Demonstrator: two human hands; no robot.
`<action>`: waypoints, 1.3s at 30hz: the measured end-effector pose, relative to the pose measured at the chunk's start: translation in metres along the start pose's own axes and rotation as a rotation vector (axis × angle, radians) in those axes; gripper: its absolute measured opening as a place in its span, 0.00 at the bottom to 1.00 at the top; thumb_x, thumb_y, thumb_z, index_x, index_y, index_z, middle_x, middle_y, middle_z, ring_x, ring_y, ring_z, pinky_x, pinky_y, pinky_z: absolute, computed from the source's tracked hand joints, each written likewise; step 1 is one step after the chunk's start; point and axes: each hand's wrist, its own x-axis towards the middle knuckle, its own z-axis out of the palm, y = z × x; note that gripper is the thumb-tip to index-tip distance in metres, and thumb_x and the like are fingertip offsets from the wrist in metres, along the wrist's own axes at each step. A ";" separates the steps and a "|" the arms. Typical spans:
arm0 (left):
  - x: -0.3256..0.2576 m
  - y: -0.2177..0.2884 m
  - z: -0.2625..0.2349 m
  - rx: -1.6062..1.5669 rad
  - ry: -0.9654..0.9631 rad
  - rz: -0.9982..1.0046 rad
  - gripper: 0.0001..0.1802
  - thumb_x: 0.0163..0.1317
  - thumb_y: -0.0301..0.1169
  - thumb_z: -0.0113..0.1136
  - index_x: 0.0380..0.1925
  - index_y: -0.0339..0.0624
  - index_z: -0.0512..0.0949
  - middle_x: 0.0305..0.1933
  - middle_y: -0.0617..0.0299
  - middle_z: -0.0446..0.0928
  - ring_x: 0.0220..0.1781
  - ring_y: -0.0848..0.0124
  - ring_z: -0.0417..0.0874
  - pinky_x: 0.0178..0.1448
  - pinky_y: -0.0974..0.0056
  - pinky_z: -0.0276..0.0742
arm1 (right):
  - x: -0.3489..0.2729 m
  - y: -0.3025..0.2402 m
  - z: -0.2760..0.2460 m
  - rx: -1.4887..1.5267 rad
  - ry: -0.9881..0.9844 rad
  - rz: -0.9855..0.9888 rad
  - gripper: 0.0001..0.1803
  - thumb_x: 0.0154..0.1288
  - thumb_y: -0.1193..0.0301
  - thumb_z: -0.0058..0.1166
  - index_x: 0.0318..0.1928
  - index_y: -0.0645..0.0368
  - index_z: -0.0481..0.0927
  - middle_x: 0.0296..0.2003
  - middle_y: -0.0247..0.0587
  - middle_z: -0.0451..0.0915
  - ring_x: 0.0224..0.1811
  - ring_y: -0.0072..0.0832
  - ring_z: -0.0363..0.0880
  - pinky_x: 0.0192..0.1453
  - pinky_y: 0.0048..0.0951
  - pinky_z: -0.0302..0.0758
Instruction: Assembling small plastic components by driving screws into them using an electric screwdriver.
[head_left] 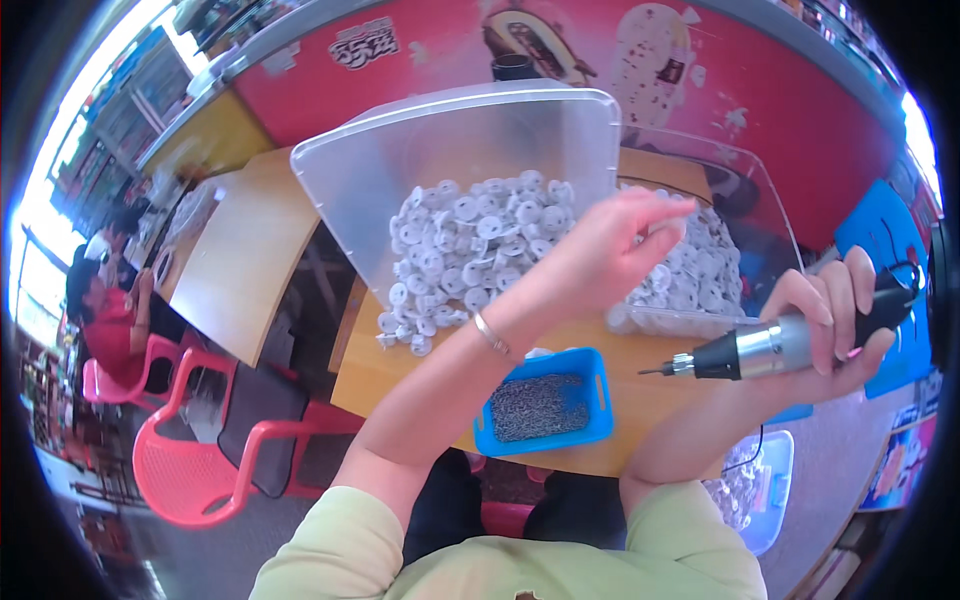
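Note:
My right hand (835,310) is wrapped round a silver and black electric screwdriver (775,347), its thin bit pointing left above the table. My left hand (632,243) is over the clear bin (778,225) of white round plastic parts (690,275), its fingers curled and close together. Whatever may be between those fingers is hidden. To the left, a tilted translucent bin (350,190) has many more white plastic parts (480,235) spread at its open side and onto the table. Below my left forearm is a blue basket (598,415) of small dark metal screws (540,408).
The wooden table (370,370) meets a pink panelled counter (420,60). Pink chairs (190,450) stand at left beside another table (235,260). A person in red (110,330) sits farther left. A tub (770,490) of parts is low at right, near a cable.

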 end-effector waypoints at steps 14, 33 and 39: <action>-0.089 0.135 -0.021 -1.310 0.078 0.455 0.25 0.61 0.30 0.41 0.05 0.48 0.53 0.10 0.66 0.60 0.07 0.77 0.57 0.21 0.61 0.76 | 0.003 -0.009 -0.001 0.094 -0.082 0.091 0.16 0.51 0.73 0.57 0.29 0.55 0.59 0.14 0.34 0.68 0.11 0.19 0.67 0.38 0.25 0.70; -0.075 0.130 -0.018 -1.428 -0.362 0.543 0.27 0.64 0.31 0.35 0.03 0.42 0.62 0.10 0.64 0.58 0.11 0.75 0.63 0.41 0.57 0.79 | -0.006 -0.021 0.002 0.294 -0.258 0.110 0.13 0.44 0.82 0.56 0.20 0.61 0.63 0.09 0.42 0.69 0.07 0.21 0.66 0.22 0.28 0.75; -0.074 0.124 -0.016 -1.425 -0.347 0.578 0.26 0.64 0.32 0.36 0.04 0.42 0.62 0.10 0.64 0.59 0.12 0.75 0.64 0.41 0.58 0.79 | -0.005 -0.021 0.001 0.297 -0.294 0.120 0.13 0.44 0.82 0.56 0.19 0.61 0.63 0.08 0.43 0.68 0.06 0.22 0.66 0.20 0.28 0.74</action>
